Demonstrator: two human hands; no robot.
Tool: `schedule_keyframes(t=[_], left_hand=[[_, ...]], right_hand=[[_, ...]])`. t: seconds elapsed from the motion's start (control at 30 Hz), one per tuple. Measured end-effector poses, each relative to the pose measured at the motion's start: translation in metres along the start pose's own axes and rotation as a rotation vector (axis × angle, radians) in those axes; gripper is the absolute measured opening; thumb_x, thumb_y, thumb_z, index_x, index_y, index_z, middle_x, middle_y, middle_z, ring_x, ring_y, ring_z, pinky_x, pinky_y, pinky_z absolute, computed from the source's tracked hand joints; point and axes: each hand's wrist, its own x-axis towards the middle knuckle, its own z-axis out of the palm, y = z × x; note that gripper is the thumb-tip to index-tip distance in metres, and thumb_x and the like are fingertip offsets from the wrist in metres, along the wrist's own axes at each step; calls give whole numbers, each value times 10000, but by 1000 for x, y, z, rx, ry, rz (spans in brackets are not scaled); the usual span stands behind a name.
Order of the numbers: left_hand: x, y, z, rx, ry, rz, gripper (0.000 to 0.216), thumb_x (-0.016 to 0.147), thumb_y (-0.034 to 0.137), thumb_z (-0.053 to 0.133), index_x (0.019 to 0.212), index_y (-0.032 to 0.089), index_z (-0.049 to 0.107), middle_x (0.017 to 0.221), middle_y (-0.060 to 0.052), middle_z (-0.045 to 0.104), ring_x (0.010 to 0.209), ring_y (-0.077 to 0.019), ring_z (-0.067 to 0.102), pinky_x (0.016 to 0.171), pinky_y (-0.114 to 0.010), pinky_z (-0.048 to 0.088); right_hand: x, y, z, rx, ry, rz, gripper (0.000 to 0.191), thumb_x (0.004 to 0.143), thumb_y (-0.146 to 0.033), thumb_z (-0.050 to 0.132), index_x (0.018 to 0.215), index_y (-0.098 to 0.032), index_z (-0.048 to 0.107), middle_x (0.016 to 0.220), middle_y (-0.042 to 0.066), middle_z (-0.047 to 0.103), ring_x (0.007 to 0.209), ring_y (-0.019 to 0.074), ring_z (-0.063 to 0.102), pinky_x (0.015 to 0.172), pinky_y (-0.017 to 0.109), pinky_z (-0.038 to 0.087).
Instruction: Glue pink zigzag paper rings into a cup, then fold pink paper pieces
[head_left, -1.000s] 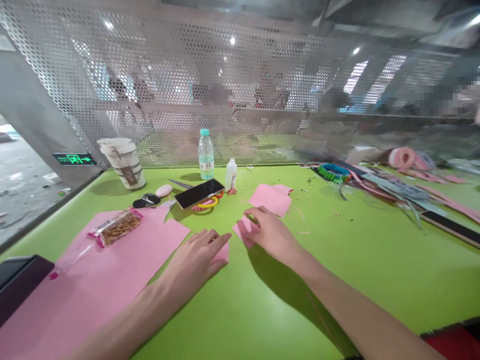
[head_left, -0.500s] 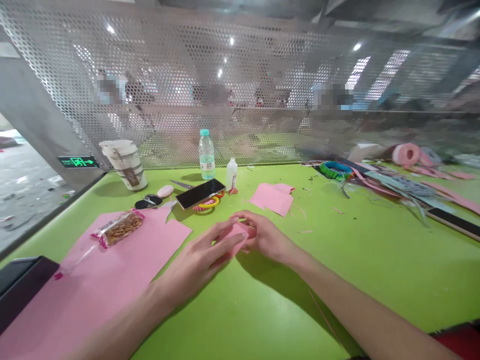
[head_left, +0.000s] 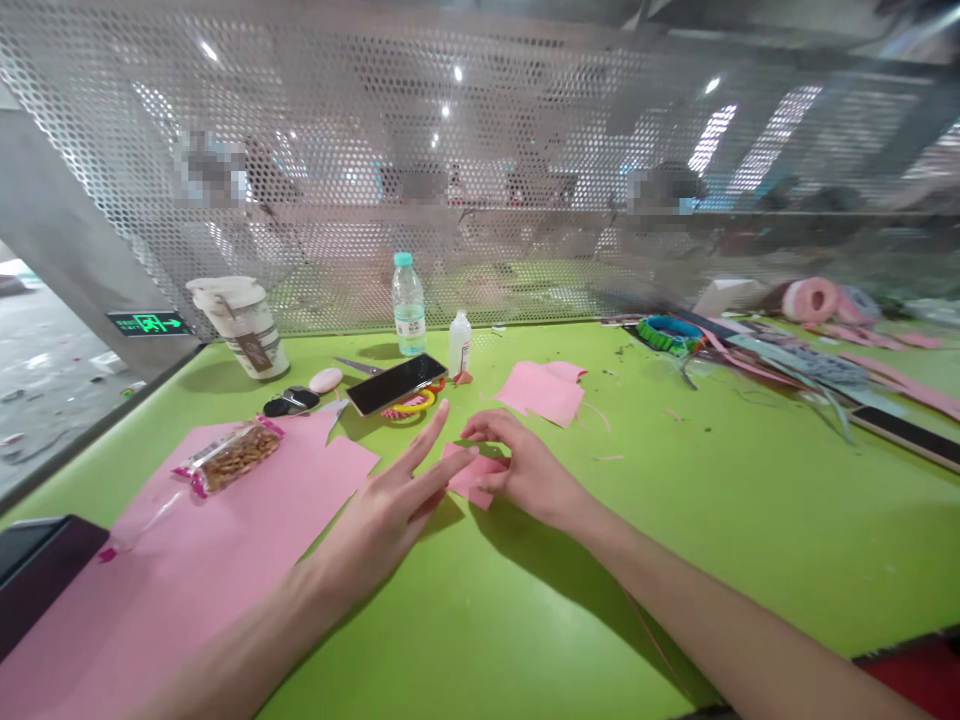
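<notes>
A small piece of pink paper is between my two hands, above the green table. My right hand pinches it at its right side, thumb below and fingers curled over. My left hand has its fingers stretched and spread, with a fingertip at the paper's upper left edge; I cannot tell whether it presses on it. Beyond the hands lie more pink paper pieces. A large pink sheet lies to the left under my left forearm.
A phone rests on scissors and a yellow ring-shaped thing. Behind stand a water bottle, a small white bottle and a cup. A snack packet lies on the sheet. Ribbon strips are heaped at right.
My left hand has loosened from the pink paper, its fingers spreading apart and upward. The right hand still holds the paper, which now shows flatter. The view has shifted slightly.
</notes>
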Motion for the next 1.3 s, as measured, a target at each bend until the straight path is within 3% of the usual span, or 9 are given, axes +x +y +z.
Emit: schedule_keyframes(t=[0.07, 0.17, 0.3, 0.43, 0.53, 0.7, 0.97, 1.17, 1.3], left_hand=[[1, 2, -1, -30, 29, 1, 586, 1066, 136, 583, 1591, 391, 543, 1655, -104, 550, 1288, -265, 730, 1057, -381, 623], [3, 5, -1, -126, 54, -34, 463, 1043, 184, 663, 1486, 312, 630, 1345, -62, 769, 1098, -210, 786, 934, -300, 650], [5, 9, -4, -191, 78, -63, 243, 1031, 171, 684, 1258, 254, 705, 1073, -3, 816, 871, -148, 768, 770, -226, 612], [7, 10, -8, -106, 100, 96, 79, 1023, 138, 693, 1033, 203, 738, 885, -7, 760, 775, -140, 683, 687, -237, 524], [8, 9, -9, -38, 118, 176, 130, 1011, 133, 701, 1010, 227, 791, 1021, -53, 735, 926, -187, 664, 788, -294, 526], [4, 6, -4, -31, 91, 60, 162, 960, 134, 741, 938, 272, 823, 1403, -93, 577, 1301, -293, 586, 1056, -422, 518], [8, 5, 1, -140, -40, -174, 177, 970, 156, 686, 1117, 251, 660, 1131, -30, 687, 967, -199, 688, 811, -294, 545], [9, 0, 9, -291, -16, -395, 359, 937, 213, 689, 1276, 264, 583, 1196, -54, 741, 1074, -256, 714, 891, -362, 583], [12, 9, 9, -412, -33, -439, 335, 898, 160, 649, 1213, 262, 597, 1151, -33, 742, 1033, -238, 717, 859, -350, 587]], right_hand=[[-1, -1, 0, 4, 6, -31, 499, 698, -7, 717, 1130, -258, 709, 1320, 60, 598, 1276, 272, 613, 1019, 463, 610], [-4, -6, 1, -2, 10, -45, 487, 686, 23, 636, 1075, -257, 718, 1337, 63, 570, 1288, 262, 589, 945, 406, 629], [-6, -12, 3, -21, 19, -32, 466, 663, 49, 613, 1009, -253, 693, 1280, 55, 550, 1260, 255, 579, 866, 353, 615], [-6, -16, 5, -67, 19, -63, 387, 697, 65, 613, 936, -233, 674, 1137, 24, 557, 1081, 210, 619, 867, 341, 578], [-7, -20, 7, -122, -12, -129, 303, 785, 42, 637, 922, -225, 679, 1064, 20, 609, 995, 201, 625, 845, 342, 547], [-11, -20, 16, -70, -45, -184, 240, 841, -24, 695, 946, -236, 658, 1066, 18, 664, 1021, 214, 647, 880, 355, 536], [-10, -5, 22, 100, -46, 39, 196, 835, -110, 608, 945, -262, 552, 949, -41, 629, 864, 183, 594, 741, 302, 474], [-10, -8, 26, 233, 44, 73, 235, 765, -117, 516, 950, -260, 544, 950, -4, 580, 914, 209, 576, 785, 315, 476], [-15, -12, 35, 357, 76, 102, 169, 827, -170, 529, 960, -271, 552, 1000, 18, 577, 980, 225, 586, 858, 334, 513]])
